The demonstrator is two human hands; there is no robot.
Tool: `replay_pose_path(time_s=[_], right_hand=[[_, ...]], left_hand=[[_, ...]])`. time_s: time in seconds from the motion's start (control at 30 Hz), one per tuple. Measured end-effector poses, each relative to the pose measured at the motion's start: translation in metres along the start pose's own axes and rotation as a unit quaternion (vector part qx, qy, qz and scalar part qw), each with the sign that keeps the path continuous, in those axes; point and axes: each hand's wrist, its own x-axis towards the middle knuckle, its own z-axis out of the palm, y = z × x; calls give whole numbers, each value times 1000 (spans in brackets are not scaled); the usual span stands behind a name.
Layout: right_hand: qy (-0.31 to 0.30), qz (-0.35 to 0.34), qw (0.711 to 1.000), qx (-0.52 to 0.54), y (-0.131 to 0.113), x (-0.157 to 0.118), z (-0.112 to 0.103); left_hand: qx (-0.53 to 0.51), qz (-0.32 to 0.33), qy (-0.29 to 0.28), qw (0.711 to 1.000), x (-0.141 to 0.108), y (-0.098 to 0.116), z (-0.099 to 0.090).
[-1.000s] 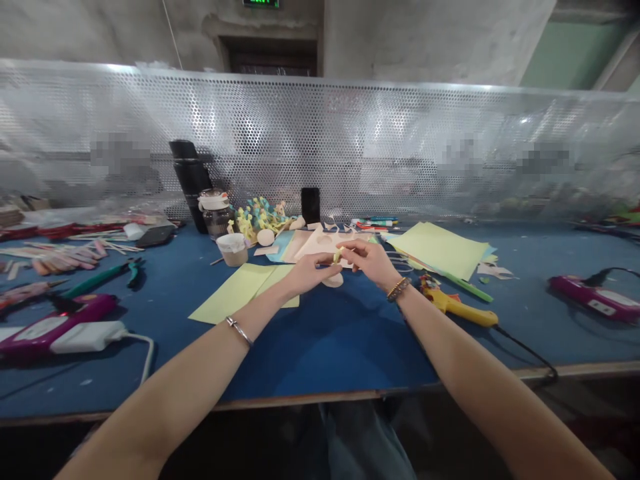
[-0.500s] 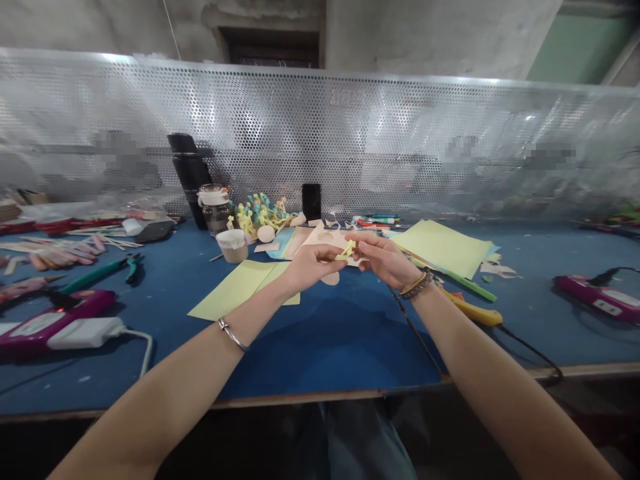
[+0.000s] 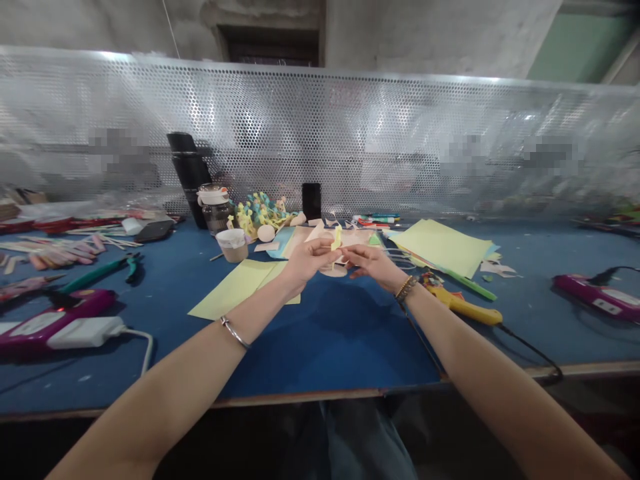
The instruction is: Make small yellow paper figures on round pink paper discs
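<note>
Above the table's middle, my left hand (image 3: 310, 261) pinches a small folded yellow paper piece (image 3: 337, 238) between thumb and fingers. The piece stands upright above the fingertips. From the right, my right hand (image 3: 374, 264) meets it, its fingertips closed on the lower end, where the fingers hide the contact. Behind both hands lie cream paper sheets (image 3: 303, 235) with cut scraps. Left of my left hand are light yellow sheets (image 3: 235, 290), flat on the blue table (image 3: 330, 353). A yellow-handled tool (image 3: 470, 308) with a cord lies by my right forearm.
At the back stand a black flask (image 3: 187, 173), a lidded jar (image 3: 215, 207), a white-rimmed cup (image 3: 233, 247), yellow and blue paper flowers (image 3: 260, 215) and a phone (image 3: 311, 200). Green pliers (image 3: 97, 275) and purple power strips (image 3: 597, 297) lie at the sides. More yellow sheets (image 3: 440, 245) are right.
The yellow piece has turned from lying slanted to upright and shifted slightly left. My right hand has moved a little left and lower, its fingers now nearer my left fingertips.
</note>
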Motion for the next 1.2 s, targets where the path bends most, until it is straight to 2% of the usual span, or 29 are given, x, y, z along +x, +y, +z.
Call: replay_pose_path(time_s=[0.13,0.27,0.4,0.47,0.6,0.67,0.87,1.1,1.2], right_hand=[[-83,49,993,74,3,-3,8],[-113,91,981,129,4,-4,8],[-80,94,983,132,5,-1,7],[-46,91,987,124,5,0,7],[13,86,990,108,5,1,9],[27,84,990,107,5,1,9],[24,79,991,106,8,2,10],[-8,76,994,77,8,0,10],[7,54,998,37,7,1,9]], left_hand=[[-58,6,-41,997,2,-2,-4],[-59,-3,-70,996,1,-2,-5],[-48,15,-66,997,2,-4,-4],[-41,9,-39,998,3,-6,-3],[13,-67,43,997,4,-15,-4],[43,-89,58,993,4,-19,-4],[55,-78,67,993,1,-21,-3],[76,-51,49,995,1,-20,-3],[73,-48,48,995,1,-21,-4]])
